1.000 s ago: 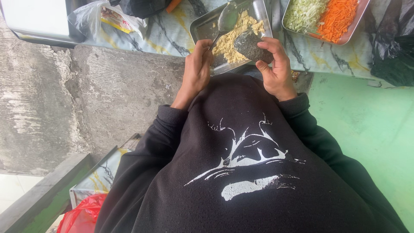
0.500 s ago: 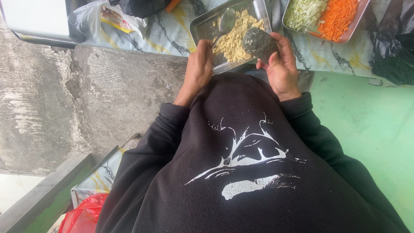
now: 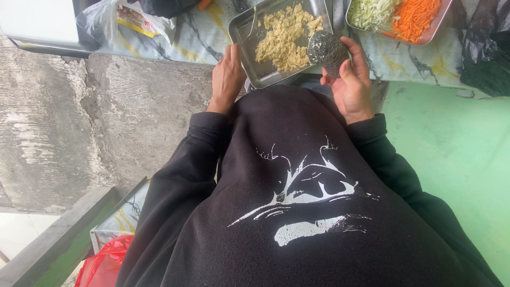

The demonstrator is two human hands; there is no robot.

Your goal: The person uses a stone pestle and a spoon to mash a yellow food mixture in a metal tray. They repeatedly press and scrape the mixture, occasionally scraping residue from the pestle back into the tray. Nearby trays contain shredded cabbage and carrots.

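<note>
Looking down, most of what you see is your own black sweatshirt [image 3: 297,202] with its white print, and beyond it the marbled table cover [image 3: 202,37] that runs along the top. On the far side sit a clear plastic bag [image 3: 114,18] and a black bag [image 3: 486,48], with a red bag [image 3: 103,266] low at your left, near the floor.

Two metal trays sit on the cover. The near tray [image 3: 249,64] holds a heap of yellow crumbled food [image 3: 284,37]; the other tray [image 3: 433,33], off to the right and apart from it, carries shredded cabbage [image 3: 372,10] beside shredded carrot [image 3: 417,16].

Your left hand [image 3: 227,77] is laid on the near tray's front rim, fingers closed over the edge as if steadying it. Your right hand [image 3: 350,79] is wrapped around a dark, speckled round wrapper [image 3: 325,49], holding it just over the tray's right corner, touching or nearly touching the rim; I cannot tell which. The two hands are well apart, one at each end of the tray.

My judgement is that you are at the filling step: the wrapper is up and ready, yet nothing yellow shows on it. The next move would call for freeing your left hand from the rim and picking a small portion from the heap while keeping the wrapper cupped and level so it does not spill.
</note>
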